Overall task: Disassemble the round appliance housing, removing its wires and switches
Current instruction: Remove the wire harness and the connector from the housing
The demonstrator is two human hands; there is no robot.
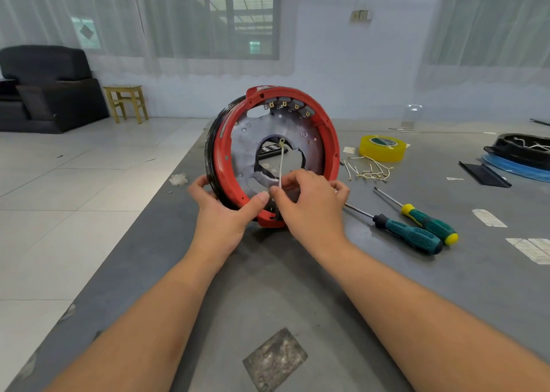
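Two bare forearms reach up from the bottom of the frame over the grey counter [387, 272], with a worn square patch [275, 359] on its surface between them. At the centre of the frame the round appliance housing [331, 153] stands on edge on the counter, its red rim facing the camera, a black band around its far side and a grey metal plate with a ragged central hole inside. The left hand [221, 213] has its grip closed on the lower left rim, thumb across the red edge and fingers behind. The right hand [309, 204] pinches the lower end of a thin white wire [281, 165], which runs up to a small brass ring terminal over the central hole. A row of grey switches [290, 104] with brass tabs sits inside the upper rim.

Right of the housing lies a loose pile of white wires [369, 169] with brass ends, and just behind it a yellow tape roll [382, 149]. Two green-handled screwdrivers [416, 228] lie side by side at centre right. At the right edge rests a black housing part [520, 150] on a blue ring. In the upper left, on the tiled floor, stand a dark sofa [47, 91] and a wooden stool [126, 101].
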